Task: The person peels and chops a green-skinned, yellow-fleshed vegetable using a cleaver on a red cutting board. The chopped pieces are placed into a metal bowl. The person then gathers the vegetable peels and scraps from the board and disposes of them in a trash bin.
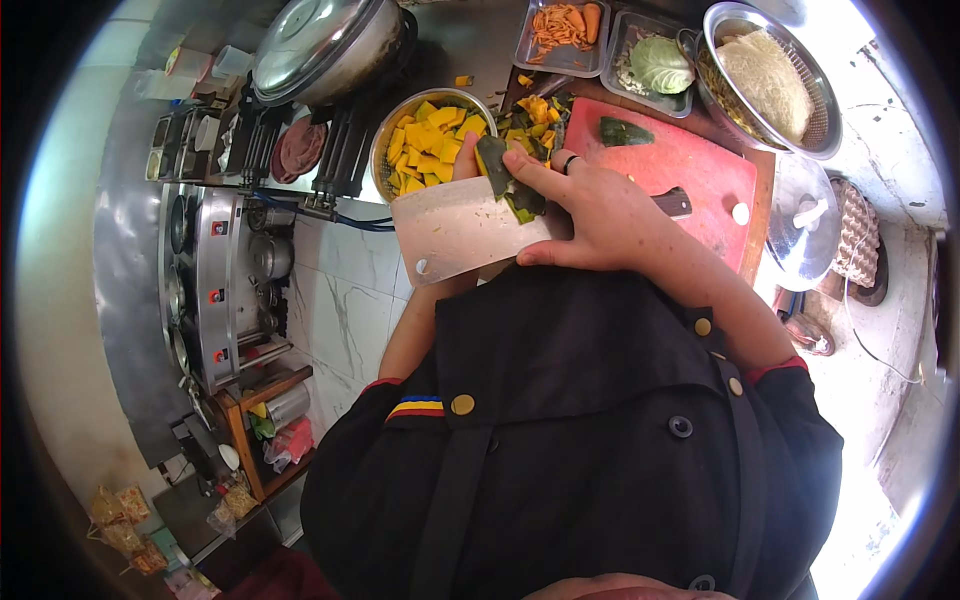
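A broad metal cleaver blade (465,232) lies flat before my chest. My right hand (600,206) presses dark green pumpkin peels (517,187) against it, with the thumb at the near edge. Beyond that wrist shows a brown riveted handle (673,202), in line with the blade. My left hand (466,157) is mostly hidden behind the blade; only a finger or thumb shows past its far edge, beside the peels. A metal bowl (375,161) of yellow pumpkin chunks (431,142) stands just past it. Peel scraps (536,120) are heaped between bowl and red cutting board (697,165).
A dark green vegetable piece (626,131) and a small white item (740,214) lie on the board. Behind are trays of carrots (562,30) and cabbage (660,64), and a colander of noodles (769,86). A lidded pot (322,45) and burners (341,150) stand left.
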A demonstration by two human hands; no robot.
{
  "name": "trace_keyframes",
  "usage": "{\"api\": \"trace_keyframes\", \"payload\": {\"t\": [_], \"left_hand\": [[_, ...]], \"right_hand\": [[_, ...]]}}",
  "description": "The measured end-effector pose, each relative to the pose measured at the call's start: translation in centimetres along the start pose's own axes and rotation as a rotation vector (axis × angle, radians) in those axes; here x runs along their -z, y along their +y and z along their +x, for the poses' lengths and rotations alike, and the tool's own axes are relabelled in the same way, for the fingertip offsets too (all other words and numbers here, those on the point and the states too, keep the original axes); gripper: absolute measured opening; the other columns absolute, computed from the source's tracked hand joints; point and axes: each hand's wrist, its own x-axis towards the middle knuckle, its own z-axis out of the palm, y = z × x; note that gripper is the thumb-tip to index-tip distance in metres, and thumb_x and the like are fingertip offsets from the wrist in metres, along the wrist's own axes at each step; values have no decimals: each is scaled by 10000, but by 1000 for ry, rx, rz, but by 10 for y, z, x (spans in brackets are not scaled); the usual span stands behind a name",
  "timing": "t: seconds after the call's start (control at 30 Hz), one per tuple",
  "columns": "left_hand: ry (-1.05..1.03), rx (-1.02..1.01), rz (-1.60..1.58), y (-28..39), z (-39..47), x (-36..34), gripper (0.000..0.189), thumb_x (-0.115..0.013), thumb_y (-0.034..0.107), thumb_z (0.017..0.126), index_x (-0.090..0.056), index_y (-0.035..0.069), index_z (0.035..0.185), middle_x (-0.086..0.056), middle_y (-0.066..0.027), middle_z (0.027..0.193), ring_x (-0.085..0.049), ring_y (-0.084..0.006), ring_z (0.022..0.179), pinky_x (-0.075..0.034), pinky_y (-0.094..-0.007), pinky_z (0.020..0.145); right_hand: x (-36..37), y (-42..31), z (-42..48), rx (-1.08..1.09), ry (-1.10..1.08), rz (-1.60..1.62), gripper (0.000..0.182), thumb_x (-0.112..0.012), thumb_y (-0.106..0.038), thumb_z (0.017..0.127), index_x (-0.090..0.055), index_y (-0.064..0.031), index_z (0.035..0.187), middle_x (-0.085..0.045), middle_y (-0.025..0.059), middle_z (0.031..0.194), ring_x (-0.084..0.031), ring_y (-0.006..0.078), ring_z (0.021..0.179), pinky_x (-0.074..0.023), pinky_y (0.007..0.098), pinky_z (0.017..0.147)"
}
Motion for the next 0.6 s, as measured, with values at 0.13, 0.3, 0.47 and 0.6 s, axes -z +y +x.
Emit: {"api": "trace_keyframes", "payload": {"t": [0.13,0.3,0.47,0.6], "left_hand": [[-49,42,-49,4,6,30,554,-446,608,931,-586,77,1003,-645,-144,965,-642,-300,900,-518,-443,848],[105,67,-153,-10,-7,-5,573,-390,539,983,-559,54,1238,-636,-168,1147,-646,-287,1025,-519,-429,932],[14,119,-149,-9,-9,0,614,-361,527,994,-471,45,1357,-567,-189,1283,-596,-294,1150,-475,-440,1006],[-153,130,-182,-8,-4,10,618,-365,530,991,-466,46,1362,-550,-192,1307,-574,-301,1182,-460,-447,1025]], "right_hand": [[-4,0,4,1,-3,10,919,-759,-532,707,-387,-147,1454,-577,234,1045,-623,405,895,-513,457,769],[5,0,1,-43,-33,29,903,-763,-518,698,-408,-149,1443,-595,207,994,-632,382,883,-508,456,749],[3,9,1,31,-57,45,941,-782,-498,680,-393,-137,1457,-597,194,994,-629,372,893,-498,443,760],[-2,13,5,14,-53,97,957,-792,-490,674,-393,-115,1459,-590,191,1032,-614,362,940,-486,430,806]]}}
